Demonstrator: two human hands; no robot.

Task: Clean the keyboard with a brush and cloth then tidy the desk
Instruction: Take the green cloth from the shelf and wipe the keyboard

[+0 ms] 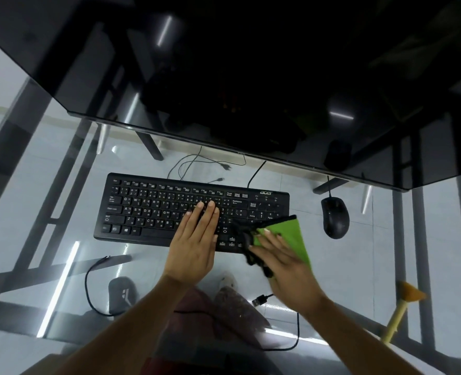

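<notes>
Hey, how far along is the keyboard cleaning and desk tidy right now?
Done: nothing can be confirmed; whether brushing has happened can't be told.
In hand: the cloth stage. The left hand lies flat on the keyboard, while the right hand presses the green cloth onto its right end.
Left: tidying. The mouse, a loose USB cable and the yellow-handled tool still sit on the glass desk.

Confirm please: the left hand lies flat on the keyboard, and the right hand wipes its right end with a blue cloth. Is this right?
Not quite: the cloth is green with a black edge, not blue, as the head view shows. The rest holds: the left hand lies flat on the keyboard, and the right hand presses the cloth on its right end.
</notes>
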